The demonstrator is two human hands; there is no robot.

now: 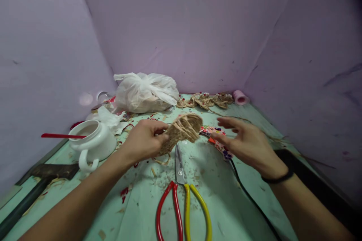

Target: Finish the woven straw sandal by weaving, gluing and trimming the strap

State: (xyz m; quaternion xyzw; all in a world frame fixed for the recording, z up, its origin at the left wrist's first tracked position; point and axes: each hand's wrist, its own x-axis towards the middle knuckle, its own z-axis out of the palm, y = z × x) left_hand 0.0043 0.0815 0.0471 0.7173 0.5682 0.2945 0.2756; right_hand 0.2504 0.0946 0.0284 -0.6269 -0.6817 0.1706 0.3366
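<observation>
My left hand [147, 139] pinches a flat piece of coiled jute twine [183, 128] with rounded ends, holding it tilted above the table. A loose loop of twine hangs at its lower end. To the right, my right hand [249, 143] is empty, its thumb and fingers apart. Close to its thumb lies a floral-patterned tool [219, 143] with an orange part and a black cord, resembling a glue gun; the hand partly covers it. Scissors [180, 173] with one red and one yellow handle lie below the jute piece, blades pointing away from me.
A white pot [103, 145] with a red stick [62, 135] stands at left, near a hammer [56, 171]. At the back are a tied white plastic bag [145, 92], several jute pieces [205, 101] and a pink spool [240, 97]. Scraps litter the green tabletop [135, 203]; walls enclose it.
</observation>
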